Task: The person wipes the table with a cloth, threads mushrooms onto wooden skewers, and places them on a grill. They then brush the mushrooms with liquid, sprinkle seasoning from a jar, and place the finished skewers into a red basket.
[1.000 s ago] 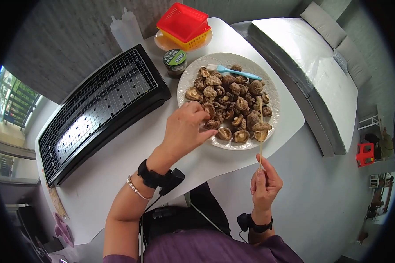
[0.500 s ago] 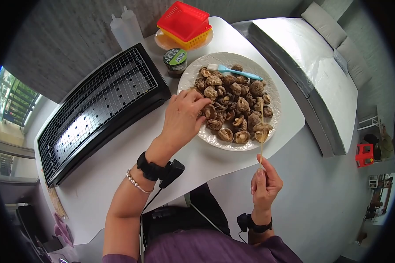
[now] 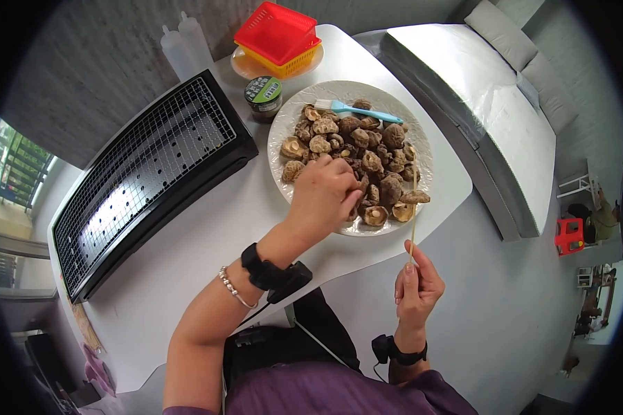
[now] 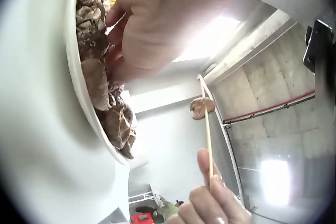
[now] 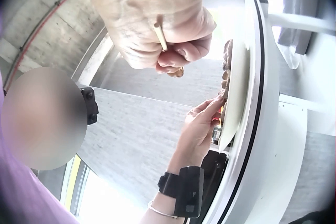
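A white plate [image 3: 281, 123] holds many dried brown mushrooms [image 3: 372, 162]. The left hand [image 3: 323, 197] reaches over its near side, bent fingers down among the mushrooms; the left wrist view shows the fingers [image 4: 116, 40] touching them, a pale-brown mushroom [image 4: 95, 83] close beside. Whether one is held between the fingertips is hidden. Off the plate's near right edge, the right hand [image 3: 418, 287] pinches a thin wooden skewer [image 3: 412, 232] between thumb and fingers, pointing away from the body. One mushroom [image 3: 415, 197] is threaded on the skewer.
A blue brush [image 3: 367, 112] lies across the far mushrooms. Behind the plate stand a green-lidded jar [image 3: 264, 97], red and yellow baskets [image 3: 277, 34] and two clear bottles [image 3: 187, 45]. A black grill with a wire mesh [image 3: 145, 180] stands to the left.
The left hand has moved from the plate's left side rightward to the near middle mushrooms. The right hand keeps its hold on the skewer. The head view has shifted slightly.
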`<state>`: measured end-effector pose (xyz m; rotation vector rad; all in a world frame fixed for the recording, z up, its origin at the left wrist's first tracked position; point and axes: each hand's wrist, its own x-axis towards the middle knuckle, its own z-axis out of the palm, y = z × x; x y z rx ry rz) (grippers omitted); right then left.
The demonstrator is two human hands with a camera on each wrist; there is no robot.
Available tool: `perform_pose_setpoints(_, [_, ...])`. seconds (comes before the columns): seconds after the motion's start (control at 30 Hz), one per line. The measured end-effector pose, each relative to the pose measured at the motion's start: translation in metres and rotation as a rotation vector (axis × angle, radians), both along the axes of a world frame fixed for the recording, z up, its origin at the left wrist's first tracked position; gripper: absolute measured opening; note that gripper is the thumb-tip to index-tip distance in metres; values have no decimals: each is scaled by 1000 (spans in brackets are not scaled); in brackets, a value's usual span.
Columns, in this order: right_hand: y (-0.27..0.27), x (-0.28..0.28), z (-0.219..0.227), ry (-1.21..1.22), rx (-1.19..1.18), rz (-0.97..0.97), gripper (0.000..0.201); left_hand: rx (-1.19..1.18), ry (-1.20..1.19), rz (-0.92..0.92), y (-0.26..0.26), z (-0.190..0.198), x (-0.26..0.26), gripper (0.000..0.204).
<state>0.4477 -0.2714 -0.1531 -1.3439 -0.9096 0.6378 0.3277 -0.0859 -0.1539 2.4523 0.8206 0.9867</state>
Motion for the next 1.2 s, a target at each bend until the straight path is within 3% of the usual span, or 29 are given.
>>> perform_pose_setpoints(0.07, [0,2,-1,10,9,-5,30,-163,-79,-1,4,1,-5,9])
perform_pose_setpoints(0.23, [3,3,0,-3,-1,-35,30,-305,-70,-19,2,9,-16,12])
perform_pose_setpoints(0.4, [1,11,1,-20,21,-91,29,41,28,-100,-4,18,-12,20])
perform_pose_setpoints(0.83, [-7,20,-1,13,8,-135,29,32,103,-64,-18,20,6,35])
perform_pose_setpoints(1.2, [-2,20,-2,30,10,-96,29,47,86,-151,-26,6,10,30])
